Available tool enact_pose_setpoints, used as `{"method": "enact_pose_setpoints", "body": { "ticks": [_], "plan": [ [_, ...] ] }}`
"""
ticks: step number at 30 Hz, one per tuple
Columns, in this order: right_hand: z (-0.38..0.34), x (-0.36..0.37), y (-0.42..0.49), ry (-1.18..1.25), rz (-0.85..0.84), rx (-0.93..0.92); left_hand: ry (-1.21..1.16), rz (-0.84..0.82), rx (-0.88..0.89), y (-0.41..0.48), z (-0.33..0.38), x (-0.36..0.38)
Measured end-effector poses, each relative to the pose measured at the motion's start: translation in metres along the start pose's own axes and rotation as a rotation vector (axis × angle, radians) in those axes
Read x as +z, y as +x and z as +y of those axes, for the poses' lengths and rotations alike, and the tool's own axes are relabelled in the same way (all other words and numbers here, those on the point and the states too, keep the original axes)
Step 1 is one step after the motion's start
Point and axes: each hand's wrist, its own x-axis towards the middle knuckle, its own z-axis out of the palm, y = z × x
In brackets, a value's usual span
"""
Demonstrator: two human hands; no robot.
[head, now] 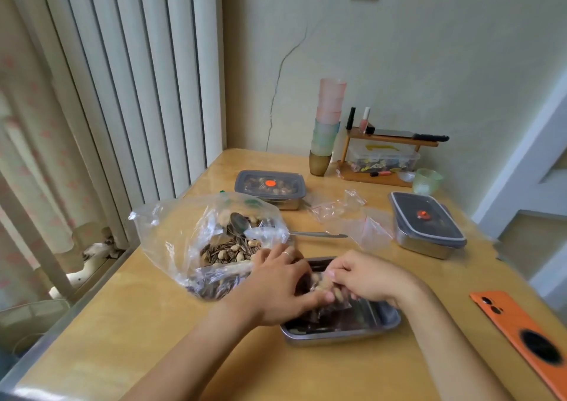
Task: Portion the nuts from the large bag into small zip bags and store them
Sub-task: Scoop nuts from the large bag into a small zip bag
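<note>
A large clear plastic bag [184, 235] of mixed nuts and striped seeds lies open on the table's left, with a metal spoon [316, 234] resting in its mouth. In front of it stands an open steel container [343, 331] holding filled small bags. Over that container both hands hold one small zip bag of nuts [328, 290]. My left hand [276, 287] grips its left side, fingers curled. My right hand [365, 278] pinches its top edge. Several empty small zip bags [346, 213] lie behind the spoon.
Two lidded steel containers with grey lids stand at the back [270, 186] and right [429, 222]. An orange phone [521, 330] lies at the right edge. Stacked cups [328, 124], a wooden shelf [386, 143] and a green glass bowl [426, 180] line the wall.
</note>
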Motion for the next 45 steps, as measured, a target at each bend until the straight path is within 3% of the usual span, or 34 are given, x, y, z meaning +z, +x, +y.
{"method": "enact_pose_setpoints", "body": {
  "ticks": [5,8,13,18,27,34,40,45],
  "plan": [
    [0.004,0.012,0.001,-0.116,0.17,0.133,0.166,-0.108,-0.015,-0.012,0.003,-0.009],
    [0.0,0.012,-0.003,-0.153,0.2,0.116,0.194,-0.175,-0.07,-0.011,0.008,-0.018],
    [-0.002,-0.003,-0.01,-0.203,0.014,-0.033,0.237,-0.281,-0.153,0.001,0.019,-0.026],
    [0.004,-0.001,-0.002,-0.392,-0.124,-0.038,0.294,-0.357,-0.154,0.008,0.027,-0.026],
    [-0.003,0.013,-0.005,-0.427,0.018,0.01,0.353,-0.172,-0.14,0.0,0.024,-0.017],
    [-0.008,0.017,-0.016,-0.451,0.238,-0.018,0.274,-0.061,-0.142,-0.003,0.025,-0.012],
    [-0.004,0.024,-0.007,-0.35,0.262,-0.16,0.211,-0.005,-0.117,0.003,0.015,-0.008],
    [-0.007,0.007,-0.012,-0.383,0.167,-0.101,0.19,0.007,-0.07,0.006,0.012,-0.007]
  ]
}}
